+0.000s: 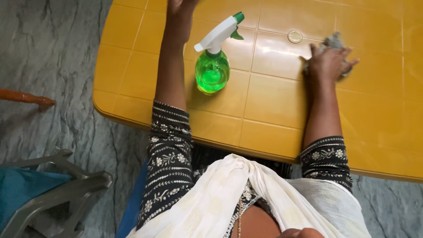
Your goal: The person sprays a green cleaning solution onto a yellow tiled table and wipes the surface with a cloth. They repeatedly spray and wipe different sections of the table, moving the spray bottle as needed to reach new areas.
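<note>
My right hand [328,61] presses a grey cloth [333,42] flat against the yellow plastic table [273,101], the cloth showing past my fingers. My left hand [179,11] reaches far across the table near the top edge of the view, its fingers cut off, so I cannot see whether it holds anything. Between my arms stands a green spray bottle [213,70] with a white trigger head and green nozzle, upright on the table, touched by neither hand.
A round cap [294,36] is set into the tabletop beyond the bottle. A grey plastic chair [61,194] with a blue cloth stands at lower left on the marble floor. A brown wooden piece [26,98] pokes in from the left.
</note>
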